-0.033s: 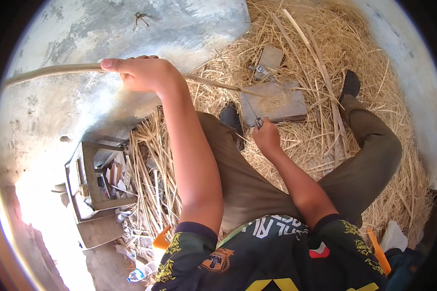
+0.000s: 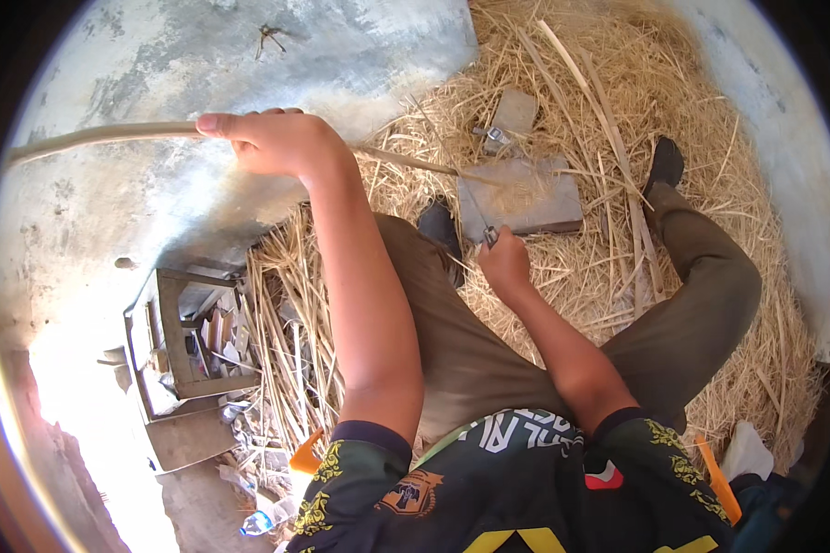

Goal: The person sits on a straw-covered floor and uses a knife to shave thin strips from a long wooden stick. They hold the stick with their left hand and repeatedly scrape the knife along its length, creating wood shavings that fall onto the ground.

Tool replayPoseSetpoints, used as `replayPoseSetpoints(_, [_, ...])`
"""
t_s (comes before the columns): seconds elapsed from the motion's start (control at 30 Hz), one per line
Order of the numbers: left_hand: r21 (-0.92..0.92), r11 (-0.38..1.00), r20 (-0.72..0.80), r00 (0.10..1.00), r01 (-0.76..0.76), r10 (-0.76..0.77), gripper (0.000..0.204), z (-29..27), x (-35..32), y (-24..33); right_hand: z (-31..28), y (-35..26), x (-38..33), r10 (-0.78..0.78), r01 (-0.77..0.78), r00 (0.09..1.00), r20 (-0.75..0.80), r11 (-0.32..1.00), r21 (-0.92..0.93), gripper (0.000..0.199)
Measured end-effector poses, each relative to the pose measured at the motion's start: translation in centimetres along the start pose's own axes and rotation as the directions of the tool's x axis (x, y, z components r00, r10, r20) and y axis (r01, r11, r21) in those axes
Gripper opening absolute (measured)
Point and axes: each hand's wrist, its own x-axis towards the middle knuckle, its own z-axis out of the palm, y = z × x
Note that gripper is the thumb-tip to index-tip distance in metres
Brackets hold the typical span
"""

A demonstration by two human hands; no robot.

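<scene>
My left hand (image 2: 286, 143) is closed around a long, slightly bent pale wooden strip (image 2: 111, 133), thumb lying along it. The strip runs from the far left, through my hand, to a flat grey block (image 2: 553, 205) between my feet. My right hand (image 2: 504, 265) is closed on the dark handle of a knife (image 2: 491, 236) just in front of the block. Its thin blade points up and left, meeting the strip's end by the block's left edge. Whether the blade bites into the wood cannot be made out. Some pale shavings lie on the block.
Straw-like shavings (image 2: 655, 64) cover the floor around my legs, with long strips (image 2: 618, 157) among them. Behind the block lies a smaller block (image 2: 515, 111) beside a metal buckle-like piece (image 2: 495, 135). At left are bundled strips (image 2: 290, 313), a wooden frame (image 2: 171, 336) and a plastic bottle (image 2: 257, 523).
</scene>
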Motion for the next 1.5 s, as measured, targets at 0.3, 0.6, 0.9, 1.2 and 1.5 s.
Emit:
replayPoseSetpoints(0.3, [-0.046,0.998,-0.003,0.999,-0.033,0.033,0.07,0.3,-0.8,0.0,-3.2,-4.6,-0.1,-0.25,0.25,0.964,0.09,0.968,0.01,0.028])
replayPoseSetpoints(0.6, [-0.064,0.993,0.087,0.99,-0.103,0.109,0.066,0.3,-1.2,-0.3,-2.0,-1.5,0.8,-0.009,-0.01,0.994,0.105,0.985,0.174,0.029])
replayPoseSetpoints(0.9, [-0.104,0.994,0.055,0.997,-0.039,0.045,0.067,-0.3,-0.5,-0.5,-0.8,1.0,0.6,0.093,-0.11,0.984,0.15,0.989,0.102,0.026])
replayPoseSetpoints(1.2, [-0.004,1.0,-0.021,0.999,0.024,-0.024,0.07,-0.5,-0.3,-0.5,-1.1,-2.5,0.4,-0.112,0.104,0.991,0.073,0.989,0.11,0.029])
replayPoseSetpoints(1.5, [0.007,0.999,-0.002,0.999,-0.05,0.05,0.068,-0.6,0.6,-1.2,-1.5,-1.1,0.8,-0.016,0.01,0.995,0.1,0.998,0.057,0.028])
